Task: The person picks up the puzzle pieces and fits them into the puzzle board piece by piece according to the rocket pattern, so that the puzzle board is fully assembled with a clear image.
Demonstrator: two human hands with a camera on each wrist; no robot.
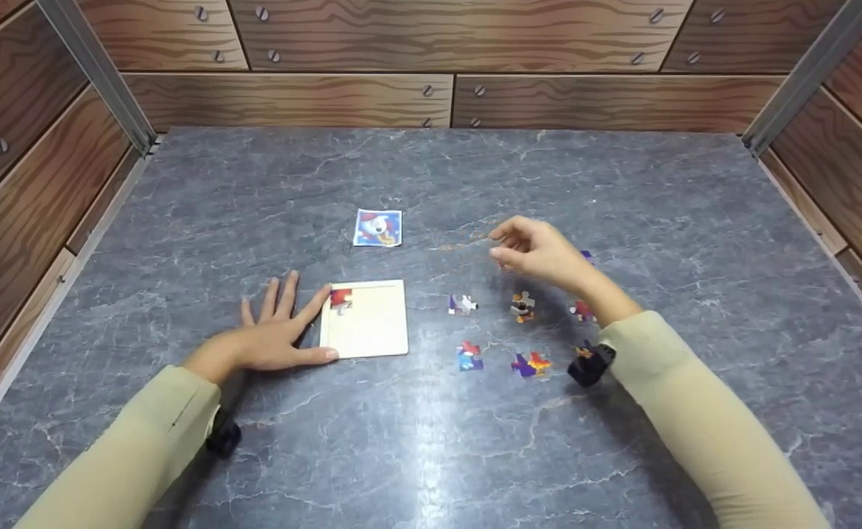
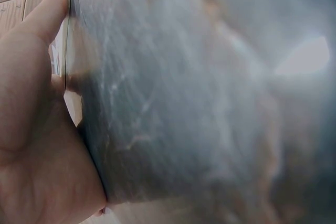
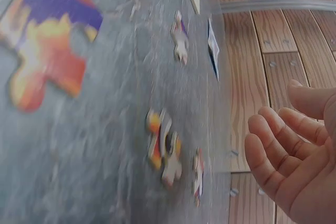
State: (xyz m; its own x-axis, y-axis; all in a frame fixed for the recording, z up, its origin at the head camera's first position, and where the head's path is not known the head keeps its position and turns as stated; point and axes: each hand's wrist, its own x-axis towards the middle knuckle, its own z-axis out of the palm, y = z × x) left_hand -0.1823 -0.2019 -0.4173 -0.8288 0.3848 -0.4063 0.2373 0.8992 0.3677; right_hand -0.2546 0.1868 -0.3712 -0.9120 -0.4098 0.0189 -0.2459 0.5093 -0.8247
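My left hand [image 1: 273, 334] lies with its fingers spread, thumb and index finger touching the left side of a square, light wooden puzzle tray [image 1: 372, 327]. A red puzzle piece [image 1: 341, 297] sits in the tray's upper left corner. My right hand [image 1: 541, 253] is raised above the table with its fingers loosely bent, and nothing is held in it, as the right wrist view shows. Nearest below it are a white-and-orange puzzle piece [image 1: 524, 307] and a purple-and-white piece [image 1: 463, 305]. A red piece [image 1: 582, 311] is partly hidden by my right wrist.
Closer to me lie a blue-and-red piece [image 1: 469, 355] and a purple-and-orange piece [image 1: 530, 364]. Another piece [image 1: 586, 256] peeks out beyond the right forearm. A small picture card [image 1: 378, 228] lies behind the tray. Wood-patterned walls [image 1: 445, 99] border the grey marbled table [image 1: 431, 176].
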